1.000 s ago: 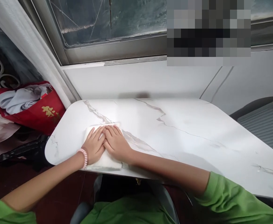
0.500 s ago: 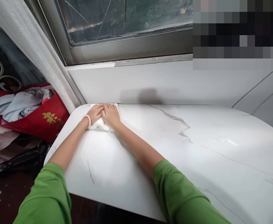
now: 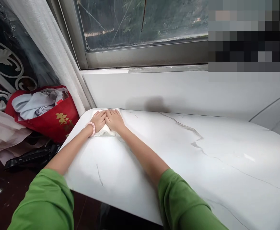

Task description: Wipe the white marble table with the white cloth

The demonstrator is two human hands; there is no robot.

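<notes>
Both of my hands lie flat on a white cloth (image 3: 105, 131) at the far left part of a white marbled table (image 3: 130, 172). My left hand (image 3: 98, 120), with a pink coiled band on its wrist, presses the cloth with its fingers stretched out. My right hand (image 3: 114, 119) rests right beside it, fingers extended, the two hands touching. The cloth's edges show behind and in front of the hands, close to the table's back edge; the part under the palms is hidden.
A white wall panel and a metal-framed window (image 3: 144, 54) stand behind the table. To the left are a white curtain (image 3: 51, 51), a red bag (image 3: 46, 123) stuffed with pale clothes, and a black plastic bag (image 3: 32, 158) on the dark floor.
The view has shifted left, so more of the red bag and the white scrollwork shows. Both hands remain on the cloth at the same back-left part of the table.
</notes>
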